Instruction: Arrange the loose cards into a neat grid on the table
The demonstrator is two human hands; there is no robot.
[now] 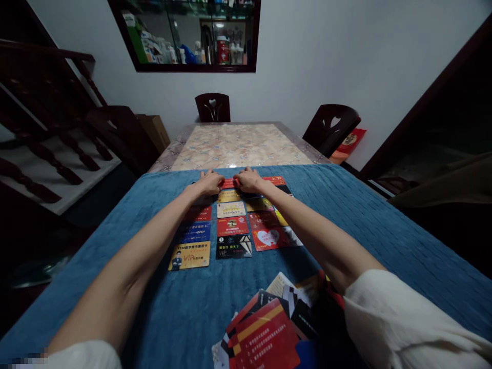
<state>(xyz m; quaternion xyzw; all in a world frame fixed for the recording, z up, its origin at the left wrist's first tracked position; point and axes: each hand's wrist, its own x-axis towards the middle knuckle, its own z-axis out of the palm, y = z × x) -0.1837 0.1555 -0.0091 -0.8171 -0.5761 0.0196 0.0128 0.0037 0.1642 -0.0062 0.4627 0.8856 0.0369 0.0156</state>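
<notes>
At the far end of the middle column of laid-out cards lies a red card (229,183). My left hand (209,182) is at its left edge, fingers bent and closed on it. From the right, my right hand (248,180) pinches its other edge. Nearer to me in that column are a gold card (229,196), a pale card (231,209), a red card with a small picture (232,226) and a black VIP card (233,247). The left column ends with a yellow VIP card (189,255). A red card with a white heart (268,238) lies in the right column. My forearms cover some cards.
A loose heap of cards (265,333) lies close to me, partly under my right arm. The blue cloth (154,302) covers the near part of the table (234,143). Dark chairs (212,107) surround the far part, and a wooden railing (46,123) stands left.
</notes>
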